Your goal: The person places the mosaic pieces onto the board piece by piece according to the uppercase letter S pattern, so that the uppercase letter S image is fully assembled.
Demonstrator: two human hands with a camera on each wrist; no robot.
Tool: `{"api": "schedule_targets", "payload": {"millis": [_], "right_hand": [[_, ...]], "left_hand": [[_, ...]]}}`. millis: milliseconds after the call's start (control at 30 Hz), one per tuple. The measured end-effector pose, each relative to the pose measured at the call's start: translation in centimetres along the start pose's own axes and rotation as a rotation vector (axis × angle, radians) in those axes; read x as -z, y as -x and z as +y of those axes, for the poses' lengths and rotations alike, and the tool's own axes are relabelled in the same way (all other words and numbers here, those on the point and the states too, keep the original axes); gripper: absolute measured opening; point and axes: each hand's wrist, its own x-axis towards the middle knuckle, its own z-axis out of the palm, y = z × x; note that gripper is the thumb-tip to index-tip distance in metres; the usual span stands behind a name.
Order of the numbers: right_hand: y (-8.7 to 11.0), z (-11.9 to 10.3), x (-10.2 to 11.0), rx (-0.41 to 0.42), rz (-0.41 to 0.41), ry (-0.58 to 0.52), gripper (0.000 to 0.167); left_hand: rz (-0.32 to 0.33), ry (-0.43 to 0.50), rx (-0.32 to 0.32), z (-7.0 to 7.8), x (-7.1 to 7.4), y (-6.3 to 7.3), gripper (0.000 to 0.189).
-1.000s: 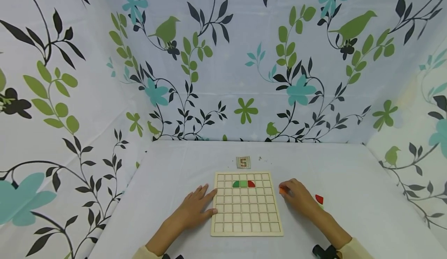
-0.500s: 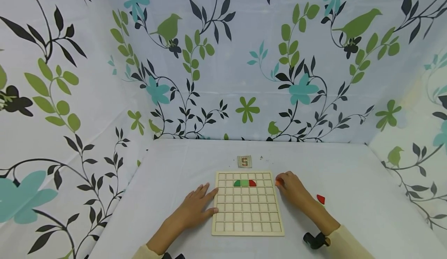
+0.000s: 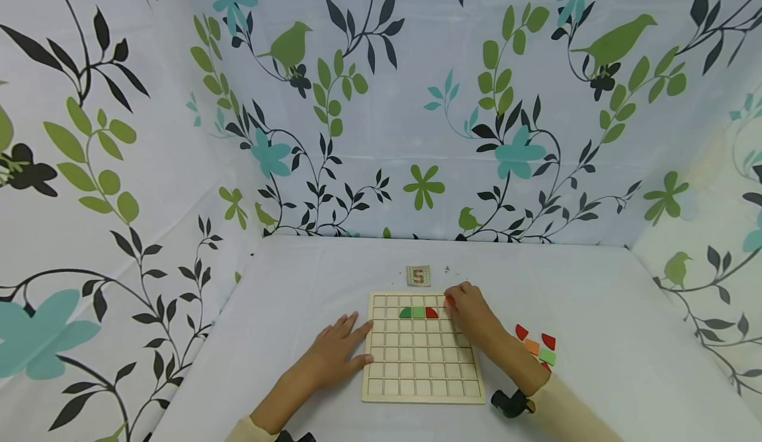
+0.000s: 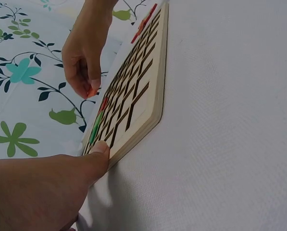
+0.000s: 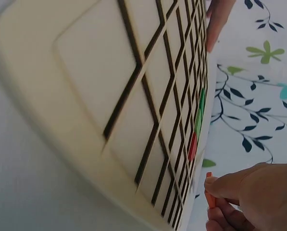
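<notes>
A pale wooden grid board (image 3: 405,369) lies on the white table. Along its second row sit a dark green rounded tile (image 3: 406,313), a light green square tile (image 3: 419,312) and a red rounded tile (image 3: 431,313), side by side. My left hand (image 3: 336,353) rests at the board's left edge, fingers spread and thumb on the rim, as the left wrist view shows. Over the board's upper right part, my right hand (image 3: 473,313) pinches a small orange tile (image 5: 210,192) between thumb and fingers. This tile is just right of the red one, above the board.
Several loose tiles lie right of the board by my right forearm, among them an orange square (image 3: 532,346), a light green square (image 3: 547,356) and a red rounded piece (image 3: 548,341). Behind the board lies a small patterned card (image 3: 418,276). A printed cloth (image 3: 357,184) hangs behind the table.
My right hand has moved left and away from me, from beside the board to over its upper right, carrying the orange tile. More loose tiles show now. The left hand stays put.
</notes>
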Motion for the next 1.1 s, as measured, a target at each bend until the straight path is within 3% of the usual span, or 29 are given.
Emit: {"api": "schedule_targets", "payload": {"millis": [233,400,633,933,1100], "right_hand": [[-0.6,-3.0,-2.3,0.152,-0.066,-0.116,0.020],[-0.8,-4.6,-3.5,0.176,-0.129,-0.181,0.010],[-0.7,-4.9,-4.2,0.292,-0.112,-0.119,0.008],[-0.3,-5.0,-4.1,0.279,-0.147,-0.098,0.004],[0.0,-4.9,-4.0,0.303,-0.129,-0.082,0.006]], "left_hand": [[-0.003,-0.011,0.004,-0.3,-0.1,-0.1,0.075],[0.004,0.001,-0.010,-0.4,-0.2,0.0,0.074],[0.002,0.002,-0.013,-0.5,-0.3,-0.1,0.074],[0.000,-0.013,-0.007,-0.5,-0.3,-0.1,0.074],[-0.002,-0.022,-0.006,-0.6,-0.4,-0.2,0.075]]}}
